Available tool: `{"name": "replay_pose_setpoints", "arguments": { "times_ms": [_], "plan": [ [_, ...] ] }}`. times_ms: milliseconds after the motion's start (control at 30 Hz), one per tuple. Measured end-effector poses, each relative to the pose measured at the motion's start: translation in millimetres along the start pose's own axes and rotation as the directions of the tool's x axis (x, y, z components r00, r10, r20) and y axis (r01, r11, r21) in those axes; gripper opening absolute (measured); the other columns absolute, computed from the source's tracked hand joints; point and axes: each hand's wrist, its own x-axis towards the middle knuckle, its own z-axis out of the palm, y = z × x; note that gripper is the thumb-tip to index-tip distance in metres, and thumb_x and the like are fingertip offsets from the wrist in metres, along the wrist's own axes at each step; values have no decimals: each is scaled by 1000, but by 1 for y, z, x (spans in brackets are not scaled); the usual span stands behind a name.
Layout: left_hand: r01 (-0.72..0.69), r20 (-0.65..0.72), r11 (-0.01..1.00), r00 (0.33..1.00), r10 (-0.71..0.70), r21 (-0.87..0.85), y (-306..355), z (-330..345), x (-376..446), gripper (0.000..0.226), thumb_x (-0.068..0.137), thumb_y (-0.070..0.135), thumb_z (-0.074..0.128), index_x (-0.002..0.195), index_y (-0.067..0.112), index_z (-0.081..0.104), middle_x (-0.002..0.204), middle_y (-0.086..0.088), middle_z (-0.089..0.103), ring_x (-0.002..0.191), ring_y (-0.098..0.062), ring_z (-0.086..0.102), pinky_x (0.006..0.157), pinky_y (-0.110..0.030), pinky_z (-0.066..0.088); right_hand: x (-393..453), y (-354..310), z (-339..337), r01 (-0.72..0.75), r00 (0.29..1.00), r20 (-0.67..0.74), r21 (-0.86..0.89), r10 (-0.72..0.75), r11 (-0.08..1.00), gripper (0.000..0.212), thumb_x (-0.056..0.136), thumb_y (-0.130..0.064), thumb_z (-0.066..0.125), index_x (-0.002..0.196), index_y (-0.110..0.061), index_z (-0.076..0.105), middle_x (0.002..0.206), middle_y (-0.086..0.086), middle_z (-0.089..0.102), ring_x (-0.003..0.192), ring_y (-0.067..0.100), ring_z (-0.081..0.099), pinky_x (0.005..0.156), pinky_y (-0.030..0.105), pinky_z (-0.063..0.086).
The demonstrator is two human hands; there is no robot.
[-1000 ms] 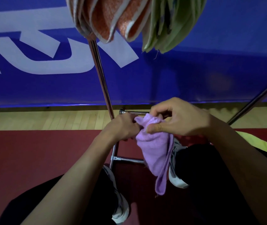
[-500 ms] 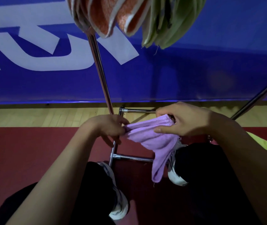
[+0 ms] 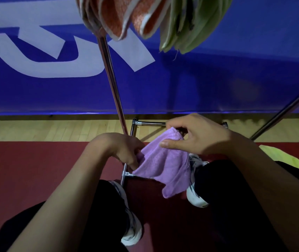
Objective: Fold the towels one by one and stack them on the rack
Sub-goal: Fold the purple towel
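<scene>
A purple towel (image 3: 165, 164) is held in mid-air above the rack's base bars (image 3: 149, 123), low over the floor and between the person's shoes. Its left edge is gripped by the left hand (image 3: 119, 150), fingers curled into the cloth; its upper right corner is pinched by the right hand (image 3: 197, 135) between thumb and forefinger, the other fingers loosely bent. The cloth is stretched between the two grips, and a loose corner hangs down below.

The step in hand is judged to be the opening-out of the towel before a fold. It is best done with the top edge pulled taut and level, so that the hanging corner can be matched to its partner; the fold should then be made edge to edge, with the pinches kept at the corners, not in the bunched middle.

The towel is small, soft and finely looped, limp enough to sag in folds. The rack (image 3: 111, 79) is made of thin, shiny metal tubes. Orange towels (image 3: 125, 17) with pale borders and green towels (image 3: 196, 24) are hung in thick folded layers at the top. A red mat (image 3: 36, 170) lies below, with pale wooden flooring beyond it.
</scene>
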Motion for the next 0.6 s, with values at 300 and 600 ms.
{"name": "replay_pose_setpoints", "arguments": {
  "times_ms": [300,600],
  "plan": [
    [-447,-123,798,891,437,-404,16,3,-8,33,98,11,69,131,13,64,126,-5,73,119,-12,67,106,-34,52,8,-1,-1,-55,991,-126,-14,53,998,43,91,-48,71,75,-11,56,64,8,48,57,17,37,51,24,28],
    [-468,-617,880,717,325,-81,21,8,10,25,107,38,57,110,18,71,83,6,68,75,-9,58,75,-39,53,4,16,-6,-98,988,-109,101,109,990,38,89,-56,65,88,-20,54,80,4,63,76,26,56,71,50,52]
  ]
}}
